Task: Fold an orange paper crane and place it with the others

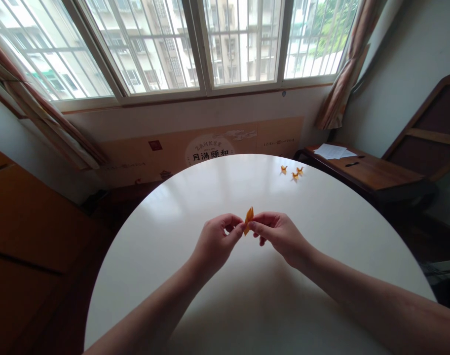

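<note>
A small piece of folded orange paper (pixel 249 215), slim and pointed at its top and bottom, is held up over the white table between my two hands. My left hand (pixel 220 237) pinches its left edge between thumb and index finger. From the other side, my right hand (pixel 279 233) grips it with thumb and forefinger, the other fingers curled below. The fingertips hide part of the paper's middle. Three folded orange paper birds (pixel 295 175) stand close together on the table's far right part.
The round white table (pixel 154 276) extends beneath both forearms. Beyond its right edge is a low wooden bench (pixel 380 170) with white paper sheets (pixel 330 151) on it. A printed cardboard panel (pixel 277 133) leans under the barred window (pixel 240 44). A wooden cabinet (pixel 32 217) stands left.
</note>
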The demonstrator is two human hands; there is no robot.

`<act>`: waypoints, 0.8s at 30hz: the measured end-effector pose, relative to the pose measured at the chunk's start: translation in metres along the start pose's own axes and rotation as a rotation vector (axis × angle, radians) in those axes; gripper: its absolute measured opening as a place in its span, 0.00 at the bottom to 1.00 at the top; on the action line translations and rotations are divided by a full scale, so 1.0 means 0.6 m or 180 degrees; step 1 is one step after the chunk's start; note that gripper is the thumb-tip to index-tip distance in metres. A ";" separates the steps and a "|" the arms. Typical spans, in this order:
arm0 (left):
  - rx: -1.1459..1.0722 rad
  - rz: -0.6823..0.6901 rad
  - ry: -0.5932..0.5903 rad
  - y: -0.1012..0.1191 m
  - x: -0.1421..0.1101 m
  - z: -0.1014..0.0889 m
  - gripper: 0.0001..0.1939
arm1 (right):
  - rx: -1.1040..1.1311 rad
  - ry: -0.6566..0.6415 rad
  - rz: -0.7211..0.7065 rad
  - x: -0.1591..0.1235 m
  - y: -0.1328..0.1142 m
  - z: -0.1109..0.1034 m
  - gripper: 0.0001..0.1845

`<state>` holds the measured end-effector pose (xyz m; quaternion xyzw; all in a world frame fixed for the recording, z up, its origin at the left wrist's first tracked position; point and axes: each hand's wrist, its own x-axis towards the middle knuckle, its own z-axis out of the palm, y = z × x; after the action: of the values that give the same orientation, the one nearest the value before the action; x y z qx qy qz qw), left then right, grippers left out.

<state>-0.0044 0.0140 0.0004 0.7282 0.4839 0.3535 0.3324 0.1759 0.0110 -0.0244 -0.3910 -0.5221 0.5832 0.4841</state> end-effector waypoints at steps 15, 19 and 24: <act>-0.1334 -0.0768 -0.0296 0.017 0.010 -0.015 0.16 | -0.0389 -0.0238 -0.0028 -0.003 -0.003 -0.004 0.18; -0.1395 -0.0816 -0.0379 0.015 0.010 -0.016 0.16 | -0.0509 -0.0329 -0.0041 -0.005 -0.003 -0.004 0.18; -0.1217 -0.0656 -0.0392 0.016 0.008 -0.016 0.16 | -0.0595 -0.0347 -0.0085 -0.006 -0.005 -0.004 0.17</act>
<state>-0.0065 0.0171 0.0142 0.6189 0.4588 0.3578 0.5276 0.1792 0.0082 -0.0219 -0.3951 -0.6049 0.5459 0.4242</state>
